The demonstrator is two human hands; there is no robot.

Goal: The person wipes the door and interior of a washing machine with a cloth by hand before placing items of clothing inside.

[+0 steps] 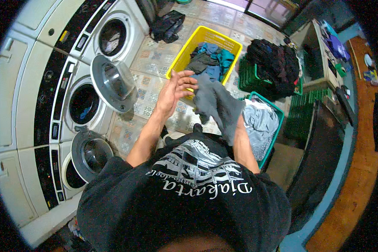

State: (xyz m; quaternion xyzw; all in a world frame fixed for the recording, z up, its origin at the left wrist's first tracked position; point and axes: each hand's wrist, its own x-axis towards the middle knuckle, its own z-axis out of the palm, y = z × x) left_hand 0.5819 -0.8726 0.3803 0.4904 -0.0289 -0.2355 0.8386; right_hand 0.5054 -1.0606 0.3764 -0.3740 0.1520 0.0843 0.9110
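A dark grey cloth garment (pixel 219 105) hangs draped over my right forearm and covers my right hand, so its fingers are hidden. My left hand (pixel 181 86) is raised just left of the garment with the fingers spread and nothing plainly held. Beyond both hands stands a yellow plastic laundry basket (pixel 173 67) with blue, teal and dark clothes (pixel 209 60) in it. By my right forearm is a teal basket (pixel 278 132) of light grey and white clothes (pixel 261 121).
Front-loading machines (pixel 108 67) line the left side; two round doors (pixel 111 85) stand swung out. A green basket (pixel 255 80) heaped with dark clothes (pixel 272 66) is at the right. A black bag or cloth (pixel 168 26) lies on the tiled floor (pixel 145 85). A wooden counter (pixel 359 151) runs along the right.
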